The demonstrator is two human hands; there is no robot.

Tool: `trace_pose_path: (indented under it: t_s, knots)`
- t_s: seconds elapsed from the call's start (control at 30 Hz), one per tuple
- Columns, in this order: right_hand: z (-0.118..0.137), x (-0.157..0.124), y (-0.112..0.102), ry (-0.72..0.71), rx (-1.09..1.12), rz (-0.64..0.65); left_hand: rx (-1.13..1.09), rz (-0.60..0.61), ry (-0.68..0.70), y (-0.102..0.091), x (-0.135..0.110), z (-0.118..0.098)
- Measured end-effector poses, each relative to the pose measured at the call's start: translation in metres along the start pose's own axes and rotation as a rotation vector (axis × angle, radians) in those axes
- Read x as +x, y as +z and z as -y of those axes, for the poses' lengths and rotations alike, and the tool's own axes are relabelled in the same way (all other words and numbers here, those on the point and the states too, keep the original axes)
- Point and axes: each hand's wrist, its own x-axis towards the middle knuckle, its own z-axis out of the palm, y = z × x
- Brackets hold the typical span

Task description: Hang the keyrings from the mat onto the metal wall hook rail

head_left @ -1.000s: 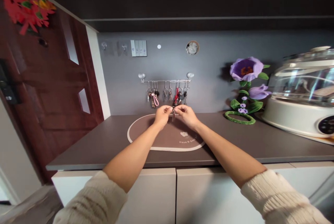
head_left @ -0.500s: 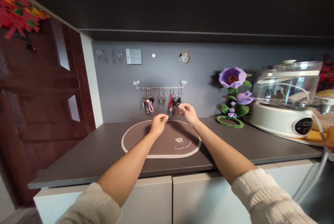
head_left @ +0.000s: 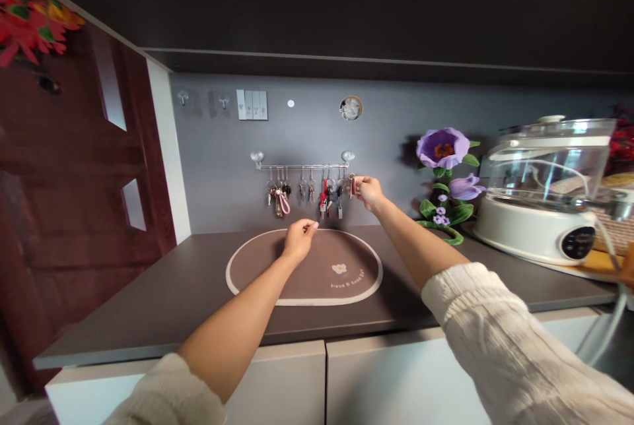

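While the right hand (head_left: 369, 193) pinches a key ring (head_left: 352, 186) near the right end of the hook rail (head_left: 302, 166) | left hand (head_left: 299, 240): curled above oval mat (head_left: 257, 273), cannot tell if grasping

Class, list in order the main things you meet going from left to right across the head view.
Dark red door, pale wall panel, left hand, key ring, right hand, large purple flower, white appliance.

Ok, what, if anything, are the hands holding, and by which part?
The right hand grips a key ring at its right side, exact part unclear. The left hand is pinched; whether on anything, I can't tell.
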Motion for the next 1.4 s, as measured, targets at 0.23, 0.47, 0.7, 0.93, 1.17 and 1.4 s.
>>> trace_pose_path:
  t_s: [0.23, 0.47, 0.7, 0.93, 1.17, 1.4]
  knots:
    - [0.0, 0.013, 0.007, 0.049, -0.028, -0.061, -0.012, -0.007, 0.008, 0.002, 0.0, 0.003]
    - [-0.006, 0.02, 0.008, 0.073, -0.006, -0.102, -0.029, -0.016, 0.005, 0.001, -0.001, 0.001]
    - [-0.015, 0.022, 0.004, 0.073, -0.067, -0.095, -0.037, -0.028, -0.008, 0.001, -0.001, 0.0]
    - [-0.023, 0.023, 0.002, 0.057, -0.098, -0.126, -0.02, -0.018, -0.022, 0.001, -0.001, 0.0]
    - [-0.027, 0.021, 0.003, 0.06, -0.105, -0.131, -0.016, -0.026, 0.005, 0.002, 0.001, 0.004]
    - [-0.028, 0.003, -0.004, 0.027, -0.191, -0.275, -0.065, -0.046, 0.016, -0.002, 0.0, -0.003]
